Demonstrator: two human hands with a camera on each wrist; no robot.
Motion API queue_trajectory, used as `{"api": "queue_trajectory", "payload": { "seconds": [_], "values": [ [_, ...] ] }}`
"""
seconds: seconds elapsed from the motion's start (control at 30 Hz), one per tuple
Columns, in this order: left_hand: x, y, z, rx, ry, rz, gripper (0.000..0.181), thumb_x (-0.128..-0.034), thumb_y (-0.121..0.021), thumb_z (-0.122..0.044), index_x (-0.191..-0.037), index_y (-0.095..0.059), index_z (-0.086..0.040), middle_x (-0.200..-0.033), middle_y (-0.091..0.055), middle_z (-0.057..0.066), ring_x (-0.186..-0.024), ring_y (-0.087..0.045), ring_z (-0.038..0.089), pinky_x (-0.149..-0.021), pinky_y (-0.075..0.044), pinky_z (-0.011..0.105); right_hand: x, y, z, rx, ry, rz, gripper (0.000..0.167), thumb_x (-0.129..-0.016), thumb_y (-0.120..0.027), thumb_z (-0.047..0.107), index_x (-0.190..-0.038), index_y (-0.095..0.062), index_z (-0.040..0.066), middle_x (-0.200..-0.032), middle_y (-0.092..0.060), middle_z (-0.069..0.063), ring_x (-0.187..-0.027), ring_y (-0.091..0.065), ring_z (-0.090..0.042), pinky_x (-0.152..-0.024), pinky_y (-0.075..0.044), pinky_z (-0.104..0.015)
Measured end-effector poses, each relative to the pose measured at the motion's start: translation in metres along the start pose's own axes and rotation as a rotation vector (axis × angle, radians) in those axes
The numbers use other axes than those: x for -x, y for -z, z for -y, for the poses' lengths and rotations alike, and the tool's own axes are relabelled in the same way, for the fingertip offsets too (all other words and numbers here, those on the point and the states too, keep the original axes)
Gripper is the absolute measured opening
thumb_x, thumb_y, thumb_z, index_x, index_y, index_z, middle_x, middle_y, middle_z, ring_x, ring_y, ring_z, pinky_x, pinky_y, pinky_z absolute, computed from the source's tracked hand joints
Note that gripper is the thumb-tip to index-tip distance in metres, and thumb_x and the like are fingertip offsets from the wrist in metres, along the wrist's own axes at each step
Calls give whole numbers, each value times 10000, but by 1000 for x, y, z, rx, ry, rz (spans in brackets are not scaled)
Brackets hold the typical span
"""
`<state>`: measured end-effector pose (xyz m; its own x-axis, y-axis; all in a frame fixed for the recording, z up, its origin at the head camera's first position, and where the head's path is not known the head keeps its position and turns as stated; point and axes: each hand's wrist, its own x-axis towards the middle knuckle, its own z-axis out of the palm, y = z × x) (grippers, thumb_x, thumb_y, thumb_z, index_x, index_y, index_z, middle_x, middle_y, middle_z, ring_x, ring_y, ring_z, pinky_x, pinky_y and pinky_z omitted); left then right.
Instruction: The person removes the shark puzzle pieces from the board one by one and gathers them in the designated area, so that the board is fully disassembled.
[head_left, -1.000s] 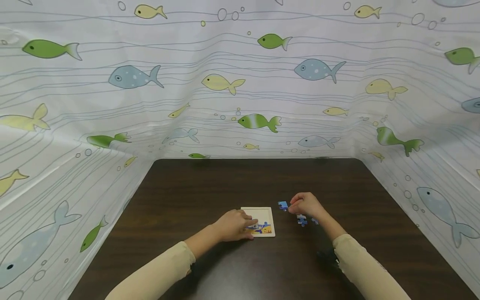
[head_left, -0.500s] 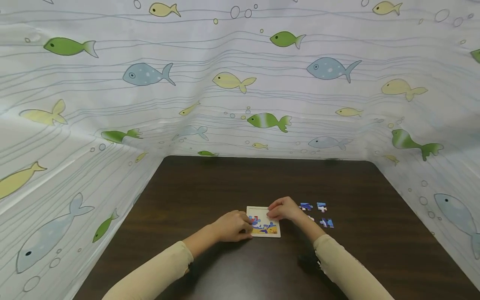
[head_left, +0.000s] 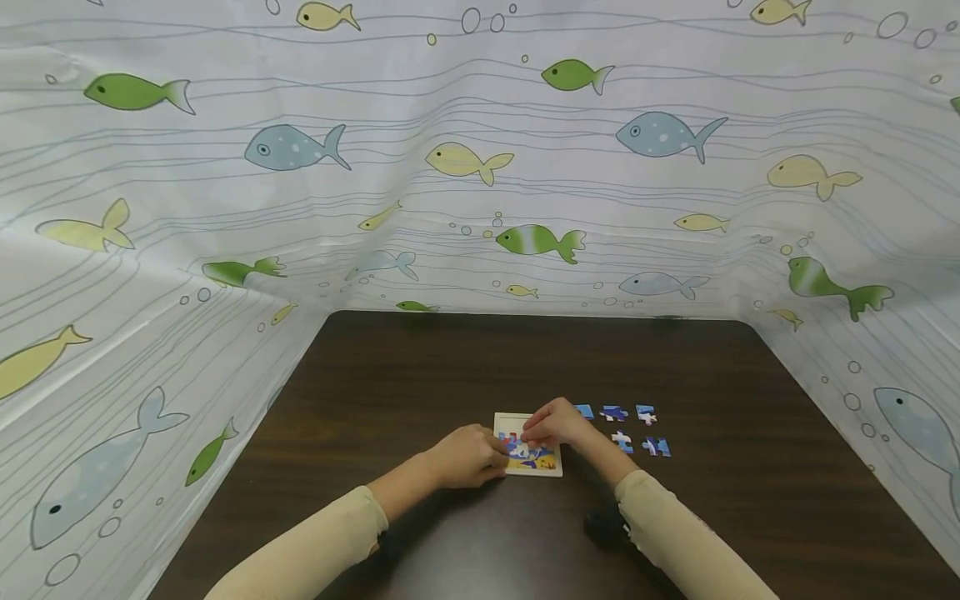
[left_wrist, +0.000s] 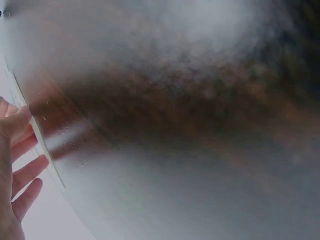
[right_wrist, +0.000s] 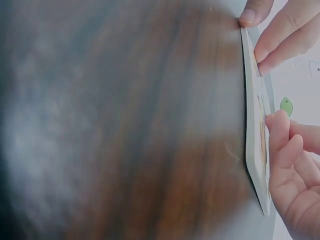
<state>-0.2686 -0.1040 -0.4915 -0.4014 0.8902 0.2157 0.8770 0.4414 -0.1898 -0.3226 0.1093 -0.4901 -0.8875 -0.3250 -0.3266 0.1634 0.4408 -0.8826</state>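
A small jigsaw puzzle tray (head_left: 539, 473) with a pale frame lies on the table, its lower part filled with a colourful picture. My left hand (head_left: 467, 457) holds the tray at its left side; in the right wrist view its thumb (right_wrist: 248, 16) is at the near edge and its fingers lie on top. Over the tray's middle, my right hand (head_left: 553, 422) has its thumb and fingertips together on a puzzle piece, mostly hidden by the fingers. In the left wrist view the left hand (left_wrist: 20, 145) touches the tray's edge (left_wrist: 47, 150).
Several loose blue and white jigsaw pieces (head_left: 613, 413) lie right of the tray, one (head_left: 656, 447) nearer the right forearm. A dark brown table (head_left: 420, 367) carries everything. Behind it and at both sides hangs a white curtain (head_left: 360, 200) printed with fish.
My right hand has come left from the loose pieces to the tray with a piece. More of the picture, with white in it, now shows there. The left hand stays at the tray's left side.
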Motion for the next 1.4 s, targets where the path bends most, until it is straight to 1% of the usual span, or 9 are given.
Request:
{"api": "queue_trajectory", "payload": {
  "seconds": [0.1,0.23,0.37,0.57,0.77,0.87,1.0,1.2,1.4],
  "values": [
    [0,0,-2,-14,-1,5,136,-914,-650,-298,-816,-713,-227,-958,-717,-124,-897,-651,63,-826,-507,273,2,-1,1,-48,-20,0,181,-808,-732,18,-954,-706,-85,-769,-739,-133,-558,-656,-96,-489,-450,-180],
    [-1,-1,-3,-9,-9,-1,137,-908,-658,-282,-798,-712,-220,-946,-718,-119,-917,-645,62,-807,-494,263,4,-3,1,-111,-54,-16,180,-814,-713,-7,-975,-701,-87,-802,-743,-140,-578,-671,-110,-493,-450,-170],
    [-2,1,-2,6,-14,-4,132,-891,-677,-266,-775,-709,-213,-940,-725,-111,-910,-653,67,-793,-495,261,2,-4,2,-121,-66,-40,181,-814,-714,3,-978,-708,-73,-806,-743,-136,-613,-685,-122,-500,-469,-174],
    [-3,5,-1,12,-7,16,146,-890,-677,-259,-758,-705,-203,-951,-734,-98,-915,-670,61,-810,-507,276,2,-8,3,-144,-44,-71,209,-803,-724,-2,-993,-698,-83,-802,-735,-150,-647,-697,-147,-529,-520,-207],
    [-4,4,-4,23,-9,24,155,-897,-667,-253,-752,-696,-208,-962,-733,-112,-916,-668,54,-801,-504,271,2,-14,-2,-193,-26,-64,249,-791,-728,-24,-1018,-660,-101,-793,-710,-134,-661,-699,-169,-573,-556,-254],
    [-4,1,-5,30,-7,28,152,-897,-665,-258,-754,-693,-214,-960,-728,-124,-906,-657,52,-781,-493,254,3,-17,-3,-176,-9,-81,245,-783,-738,-15,-999,-663,-101,-778,-706,-126,-655,-693,-170,-581,-562,-274],
    [-4,0,-5,16,2,24,137,-893,-668,-267,-768,-698,-219,-956,-724,-131,-878,-638,62,-749,-480,245,4,-18,-1,-165,8,-107,236,-778,-742,-7,-982,-666,-98,-765,-710,-131,-637,-692,-175,-571,-563,-287],
    [-5,0,-4,14,-5,12,134,-888,-672,-263,-766,-697,-215,-938,-726,-125,-860,-630,74,-734,-479,255,2,-11,-2,-176,-18,-135,251,-779,-745,-8,-1004,-668,-90,-779,-716,-134,-644,-695,-172,-579,-564,-279],
    [-2,0,-3,31,7,18,133,-880,-683,-251,-758,-701,-203,-930,-735,-104,-859,-650,79,-738,-500,266,0,8,-9,-184,-7,-150,297,-771,-753,-10,-1034,-655,-108,-796,-710,-134,-654,-690,-154,-599,-570,-279]
  ]
}}
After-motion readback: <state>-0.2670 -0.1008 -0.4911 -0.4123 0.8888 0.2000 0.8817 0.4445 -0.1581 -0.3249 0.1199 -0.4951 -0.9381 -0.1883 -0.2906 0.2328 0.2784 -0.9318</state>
